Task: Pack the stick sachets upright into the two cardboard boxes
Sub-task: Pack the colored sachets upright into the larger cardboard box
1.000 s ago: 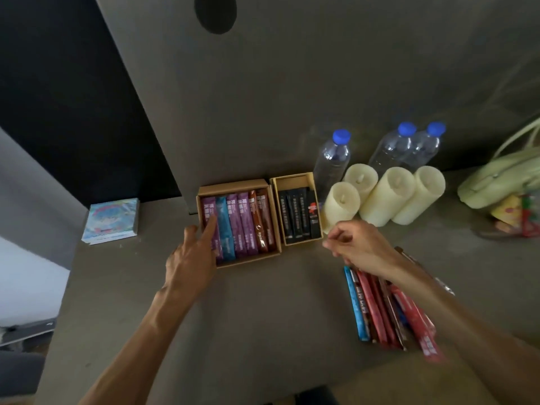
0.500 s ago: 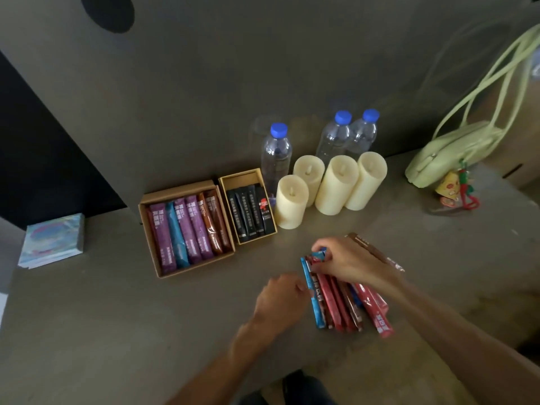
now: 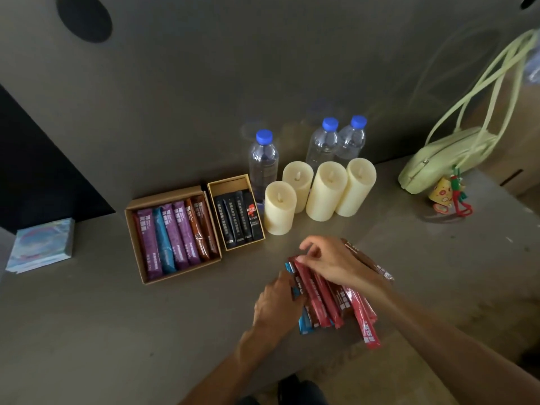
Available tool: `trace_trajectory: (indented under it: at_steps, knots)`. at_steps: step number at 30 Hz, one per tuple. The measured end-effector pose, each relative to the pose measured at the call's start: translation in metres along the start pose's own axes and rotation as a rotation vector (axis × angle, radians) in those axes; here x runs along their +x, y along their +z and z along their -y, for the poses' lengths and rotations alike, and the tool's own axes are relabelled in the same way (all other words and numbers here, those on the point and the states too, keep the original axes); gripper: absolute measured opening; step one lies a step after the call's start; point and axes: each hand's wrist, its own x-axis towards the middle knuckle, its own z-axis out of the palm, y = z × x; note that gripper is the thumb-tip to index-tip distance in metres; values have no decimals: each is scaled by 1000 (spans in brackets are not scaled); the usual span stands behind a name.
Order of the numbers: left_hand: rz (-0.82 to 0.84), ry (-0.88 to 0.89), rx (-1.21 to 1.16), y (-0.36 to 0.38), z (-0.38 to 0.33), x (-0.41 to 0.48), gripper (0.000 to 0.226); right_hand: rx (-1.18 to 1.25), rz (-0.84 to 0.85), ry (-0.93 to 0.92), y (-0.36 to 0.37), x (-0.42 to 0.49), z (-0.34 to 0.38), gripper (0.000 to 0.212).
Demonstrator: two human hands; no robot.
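A pile of red, brown and blue stick sachets lies on the table near the front edge. My right hand pinches the top end of a red sachet in the pile. My left hand rests against the pile's left side, its fingers curled on a blue sachet. The large cardboard box at the left holds purple, blue and brown sachets. The small cardboard box beside it holds black sachets. A brown sachet lies behind my right wrist.
Several cream candles and three blue-capped water bottles stand behind the pile, next to the small box. A pale green bag with a charm lies at the right. A small pastel book sits far left. A grey wall backs the table.
My left hand left the large box and came across to the sachet pile. My right hand dropped onto the pile and now pinches a red sachet. The camera swung right.
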Motion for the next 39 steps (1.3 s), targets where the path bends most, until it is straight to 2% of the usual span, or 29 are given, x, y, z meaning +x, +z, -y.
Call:
trace_trajectory:
  at_steps: [1,3,6,8,11,15,21,26,29,35,39]
  knots:
    - [-19,43,50,1,0,-2,30,21,-51,-20,-5,-5,-7,17]
    - [-118,249,233,3,0,-5,42,52,-191,-70,-13,-20,-25,16]
    - [-229,632,505,12,1,3,56,-108,-332,4,-4,-46,-60,44]
    - [-172,687,646,17,-3,15,55,-248,-312,152,15,-61,-78,64]
    - [-18,622,707,20,-5,28,57,-295,-317,252,43,-68,-89,83]
    - [4,598,711,14,7,26,58,-285,-361,201,59,-62,-83,94]
    - [-59,505,646,0,51,3,57,-304,-277,27,79,-58,-56,82]
    - [-128,381,664,-29,103,-36,56,-326,-123,-131,116,-54,-12,74]
    - [-211,315,620,-49,132,-60,55,-289,-101,-267,137,-48,18,68]
    - [-517,212,516,-77,166,-86,44,-315,-21,-632,161,-11,77,48]
    - [-603,110,487,-86,169,-83,40,-451,-144,-921,166,19,99,42]
